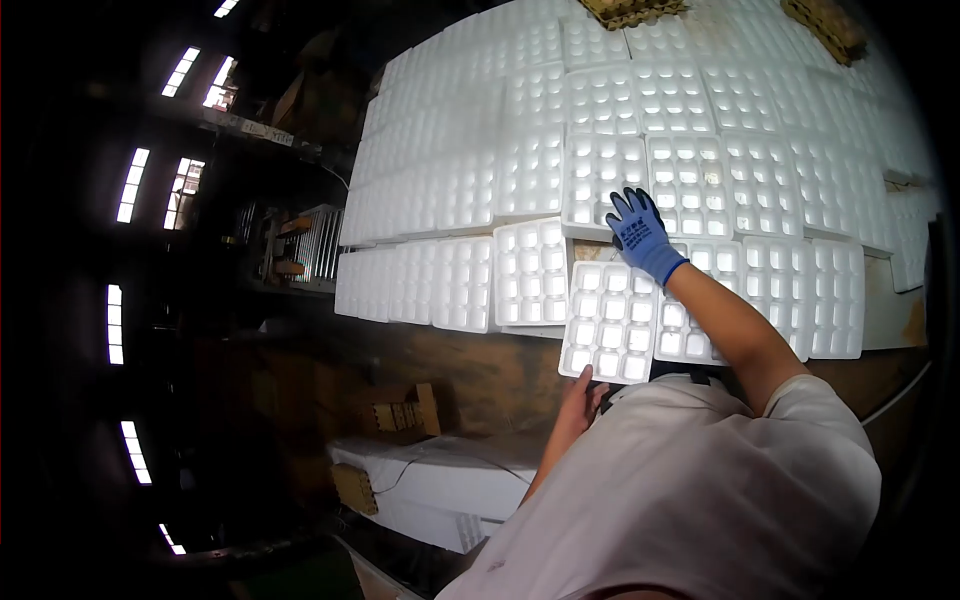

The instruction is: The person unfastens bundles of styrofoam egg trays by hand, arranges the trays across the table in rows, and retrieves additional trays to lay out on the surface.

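My left hand (577,408), bare, is at the near edge of a white foam tray (610,322) with square pockets. Its thumb lies against the tray's corner, and its other fingers are partly hidden below. My right hand (638,230) wears a blue glove with dark fingertips. Its fingers are spread over the near right part of another white tray (603,170), just beyond the first one. The nearer tray sits slightly tilted and overhangs the edge of the rows, touching the tray on its right.
Rows of similar white trays (450,180) spread beyond both hands. Brown egg-carton-like pieces (630,10) lie at the top. Left of my body are a long white wrapped block (440,490) and a brown carton (395,412). A metal rack (318,245) stands farther left.
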`<action>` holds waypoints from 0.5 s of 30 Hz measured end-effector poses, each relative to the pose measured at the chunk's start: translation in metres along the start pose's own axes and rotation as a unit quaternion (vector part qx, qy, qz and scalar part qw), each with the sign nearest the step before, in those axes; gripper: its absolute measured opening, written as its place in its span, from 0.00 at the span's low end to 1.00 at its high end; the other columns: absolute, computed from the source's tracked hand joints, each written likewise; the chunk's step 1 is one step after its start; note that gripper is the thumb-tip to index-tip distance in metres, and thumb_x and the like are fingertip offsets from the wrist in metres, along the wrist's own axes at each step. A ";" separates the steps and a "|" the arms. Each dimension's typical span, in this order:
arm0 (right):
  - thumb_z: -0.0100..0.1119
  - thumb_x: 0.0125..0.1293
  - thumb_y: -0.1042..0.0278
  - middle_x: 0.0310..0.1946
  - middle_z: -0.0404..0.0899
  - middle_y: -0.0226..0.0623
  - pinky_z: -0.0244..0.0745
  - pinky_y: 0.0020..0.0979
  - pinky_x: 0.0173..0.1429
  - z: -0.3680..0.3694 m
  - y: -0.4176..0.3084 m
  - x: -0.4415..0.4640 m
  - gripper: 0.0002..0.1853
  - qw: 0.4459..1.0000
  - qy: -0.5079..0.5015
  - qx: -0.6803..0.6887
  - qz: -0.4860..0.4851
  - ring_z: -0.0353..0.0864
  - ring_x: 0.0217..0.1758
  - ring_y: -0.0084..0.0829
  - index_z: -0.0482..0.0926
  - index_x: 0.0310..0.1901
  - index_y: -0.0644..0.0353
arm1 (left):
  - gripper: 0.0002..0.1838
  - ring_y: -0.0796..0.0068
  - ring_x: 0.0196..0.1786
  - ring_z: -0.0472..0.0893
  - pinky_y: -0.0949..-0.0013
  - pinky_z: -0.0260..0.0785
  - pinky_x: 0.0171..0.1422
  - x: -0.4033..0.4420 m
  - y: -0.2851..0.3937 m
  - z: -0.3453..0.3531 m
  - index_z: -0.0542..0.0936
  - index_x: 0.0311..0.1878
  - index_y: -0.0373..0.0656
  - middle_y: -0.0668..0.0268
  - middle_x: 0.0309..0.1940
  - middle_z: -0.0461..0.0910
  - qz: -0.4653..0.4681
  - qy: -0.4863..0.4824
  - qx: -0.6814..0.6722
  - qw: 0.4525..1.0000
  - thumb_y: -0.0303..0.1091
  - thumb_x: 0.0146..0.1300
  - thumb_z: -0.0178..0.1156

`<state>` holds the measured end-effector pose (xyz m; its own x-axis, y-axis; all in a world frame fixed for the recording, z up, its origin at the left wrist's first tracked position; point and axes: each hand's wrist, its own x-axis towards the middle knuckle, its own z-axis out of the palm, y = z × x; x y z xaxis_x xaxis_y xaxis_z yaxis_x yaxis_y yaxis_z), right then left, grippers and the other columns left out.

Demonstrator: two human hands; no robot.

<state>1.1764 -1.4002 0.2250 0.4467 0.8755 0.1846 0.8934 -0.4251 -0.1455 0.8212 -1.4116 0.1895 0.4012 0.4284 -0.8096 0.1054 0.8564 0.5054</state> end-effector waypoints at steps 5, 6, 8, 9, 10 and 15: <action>0.53 0.71 0.64 0.76 0.67 0.47 0.47 0.55 0.85 0.010 -0.005 0.004 0.15 0.993 -0.077 -0.084 0.003 0.61 0.80 0.52 0.82 0.54 0.54 | 0.36 0.59 0.48 0.84 0.61 0.83 0.56 0.003 0.013 0.004 0.67 0.72 0.41 0.60 0.61 0.76 -0.015 -0.001 0.014 1.000 0.47 0.70 0.70; 0.49 0.73 0.65 0.75 0.68 0.48 0.46 0.58 0.85 0.026 -0.007 0.007 0.16 0.986 -0.069 -0.150 -0.003 0.62 0.80 0.53 0.83 0.56 0.55 | 0.33 0.59 0.48 0.84 0.61 0.83 0.55 0.012 0.011 -0.006 0.70 0.71 0.42 0.59 0.57 0.78 -0.018 -0.001 0.017 1.000 0.48 0.70 0.70; 0.49 0.73 0.64 0.75 0.68 0.50 0.45 0.61 0.84 0.041 -0.016 0.009 0.19 0.967 -0.056 -0.249 -0.003 0.62 0.79 0.55 0.84 0.58 0.57 | 0.31 0.61 0.48 0.84 0.62 0.83 0.55 0.018 0.009 -0.018 0.71 0.69 0.42 0.59 0.54 0.80 -0.020 -0.010 0.004 1.000 0.48 0.71 0.69; 0.49 0.73 0.64 0.75 0.67 0.51 0.45 0.62 0.84 0.036 -0.021 0.012 0.20 0.967 -0.090 -0.239 -0.010 0.62 0.79 0.56 0.83 0.60 0.58 | 0.31 0.62 0.48 0.84 0.62 0.84 0.55 0.018 0.008 -0.020 0.71 0.69 0.42 0.59 0.54 0.80 -0.039 -0.007 0.008 0.999 0.47 0.71 0.69; 0.49 0.73 0.64 0.75 0.67 0.51 0.45 0.62 0.83 0.026 -0.027 0.016 0.21 0.966 -0.123 -0.227 -0.019 0.62 0.79 0.56 0.82 0.61 0.59 | 0.30 0.63 0.48 0.84 0.62 0.84 0.55 0.017 0.010 -0.021 0.72 0.69 0.42 0.59 0.54 0.80 -0.056 -0.003 0.012 0.998 0.47 0.71 0.68; 0.53 0.72 0.58 0.71 0.70 0.48 0.50 0.59 0.81 0.011 -0.024 0.025 0.24 0.970 -0.149 -0.193 -0.006 0.66 0.74 0.51 0.77 0.67 0.55 | 0.30 0.61 0.49 0.84 0.62 0.84 0.56 0.008 0.007 -0.012 0.71 0.68 0.37 0.56 0.56 0.80 -0.022 0.013 -0.001 1.000 0.46 0.72 0.67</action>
<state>1.1656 -1.3651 0.2226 0.4528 0.8843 -0.1139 0.8762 -0.4177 0.2402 0.8144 -1.3991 0.1826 0.3727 0.3967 -0.8389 0.1218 0.8753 0.4680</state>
